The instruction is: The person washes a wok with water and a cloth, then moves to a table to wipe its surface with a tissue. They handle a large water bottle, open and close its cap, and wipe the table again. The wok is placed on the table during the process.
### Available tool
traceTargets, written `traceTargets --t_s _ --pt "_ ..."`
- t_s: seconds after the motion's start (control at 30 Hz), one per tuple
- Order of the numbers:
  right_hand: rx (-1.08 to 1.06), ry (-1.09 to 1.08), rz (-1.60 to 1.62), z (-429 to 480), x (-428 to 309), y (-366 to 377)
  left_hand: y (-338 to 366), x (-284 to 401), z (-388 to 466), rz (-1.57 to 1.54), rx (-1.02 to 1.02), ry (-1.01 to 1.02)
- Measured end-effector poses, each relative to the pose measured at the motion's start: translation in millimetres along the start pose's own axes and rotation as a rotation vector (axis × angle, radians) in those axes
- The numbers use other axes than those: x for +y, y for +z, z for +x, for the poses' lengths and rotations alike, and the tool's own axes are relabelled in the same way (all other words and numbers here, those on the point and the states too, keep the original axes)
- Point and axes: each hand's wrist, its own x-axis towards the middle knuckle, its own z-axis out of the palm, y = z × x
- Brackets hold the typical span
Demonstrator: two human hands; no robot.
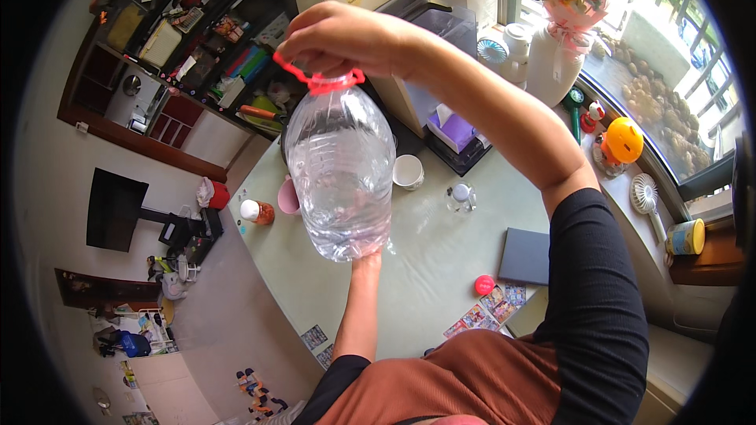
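Note:
A large clear plastic water bottle (342, 171) is held up over the table, with water inside. My right hand (336, 38) grips it at the top, fingers around the red carrying handle (323, 82) and the neck; the mouth is hidden under the hand. My left hand (367, 252) supports the base from below and behind, mostly hidden by the bottle. Just right of the bottle stands a white cup (408, 172). Behind its left side a pink mug (288, 196) partly shows. A round red cap (484, 285) lies on the table near my body.
On the pale green table (425, 248) are a white-lidded jar (257, 211), a small clear bottle (460, 196), a dark grey flat case (524, 255) and picture cards (478, 316). A tissue box (452, 130) stands farther back. Handheld fans and a vase (555, 65) line the windowsill.

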Motion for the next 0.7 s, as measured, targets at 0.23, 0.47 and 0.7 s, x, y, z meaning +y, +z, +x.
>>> traceTargets --t_s 0.23,0.47,0.7 --pt "-0.248 0.162 -0.008 -96 -34 104 -23 -14 -91 -0.082 0.071 -0.181" --pt "-0.405 0.352 0.320 -174 -32 194 -67 -3 -212 0.248 0.113 -0.050" --pt "-0.271 0.345 0.286 -227 -26 266 -135 36 -327 0.591 0.491 0.031"
